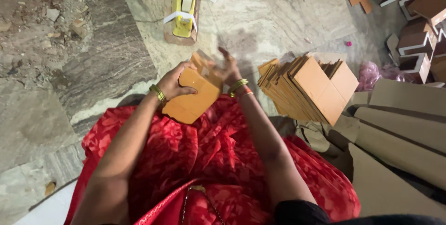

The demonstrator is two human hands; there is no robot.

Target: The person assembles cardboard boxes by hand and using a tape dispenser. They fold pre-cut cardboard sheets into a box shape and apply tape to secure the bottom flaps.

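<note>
Frame centre: left hand and right hand grip cardboard box; flat box stack right of centre.

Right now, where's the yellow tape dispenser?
In the head view, the yellow tape dispenser stands on the stone floor at top centre, beyond the cardboard box in both hands.

Light was even and fairly dim, warm on the stone floor. A soft shadow lay beyond the right hand, which was motion-blurred. Edges near the floor's corners bowed slightly.
</note>
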